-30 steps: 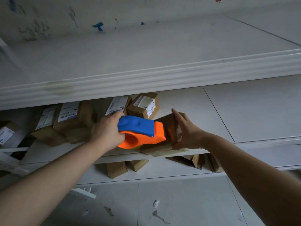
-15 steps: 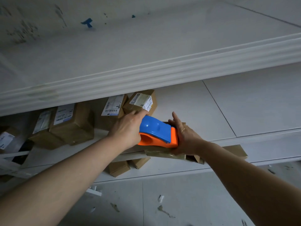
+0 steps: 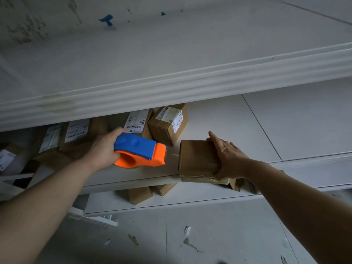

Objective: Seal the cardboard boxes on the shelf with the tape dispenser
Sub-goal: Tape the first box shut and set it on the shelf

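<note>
My left hand (image 3: 103,149) grips a blue and orange tape dispenser (image 3: 140,151) just above the front of the middle shelf (image 3: 228,130). To its right, a small brown cardboard box (image 3: 197,159) lies at the shelf's front edge, with glossy tape along its near side. My right hand (image 3: 226,155) holds this box by its right end, fingers over the top and thumb at the near corner. A gap separates the dispenser's orange nose from the box.
Several labelled cardboard boxes (image 3: 168,122) stand at the back left of the same shelf. More small boxes (image 3: 140,195) sit on the lower shelf. A white upper shelf (image 3: 171,80) overhangs close above. The floor (image 3: 171,241) below is littered with scraps.
The dispenser has come off the box and moved left. My right hand has slid the box to the right along the shelf edge.
</note>
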Available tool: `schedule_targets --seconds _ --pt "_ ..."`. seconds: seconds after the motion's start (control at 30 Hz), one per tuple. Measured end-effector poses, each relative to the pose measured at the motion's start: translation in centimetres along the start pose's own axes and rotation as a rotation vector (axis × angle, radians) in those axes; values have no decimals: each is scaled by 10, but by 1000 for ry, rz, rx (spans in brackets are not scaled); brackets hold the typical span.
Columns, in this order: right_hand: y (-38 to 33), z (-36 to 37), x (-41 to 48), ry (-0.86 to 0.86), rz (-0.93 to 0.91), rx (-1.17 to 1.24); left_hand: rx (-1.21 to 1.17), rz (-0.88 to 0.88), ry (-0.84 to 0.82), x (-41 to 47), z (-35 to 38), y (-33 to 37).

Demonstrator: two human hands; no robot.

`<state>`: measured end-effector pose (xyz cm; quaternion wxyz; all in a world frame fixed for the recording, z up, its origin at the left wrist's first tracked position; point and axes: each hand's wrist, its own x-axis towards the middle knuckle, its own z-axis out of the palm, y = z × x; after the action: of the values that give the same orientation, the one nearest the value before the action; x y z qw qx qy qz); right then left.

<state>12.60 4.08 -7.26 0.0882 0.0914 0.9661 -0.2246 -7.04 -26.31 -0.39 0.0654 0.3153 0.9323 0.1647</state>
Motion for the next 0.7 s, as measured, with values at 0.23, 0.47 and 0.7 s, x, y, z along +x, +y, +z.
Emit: schedule_targets --seconds 0.23,0.47,0.7 --pt "-3 4 -1 30 19 -32 60 29 -33 11 22 -8" --pt "-19 2 3 -23 -5 -200 124 54 -99 15 43 1" --pt "-53 39 13 -7 -124 -399 123 56 -132 16 50 7"
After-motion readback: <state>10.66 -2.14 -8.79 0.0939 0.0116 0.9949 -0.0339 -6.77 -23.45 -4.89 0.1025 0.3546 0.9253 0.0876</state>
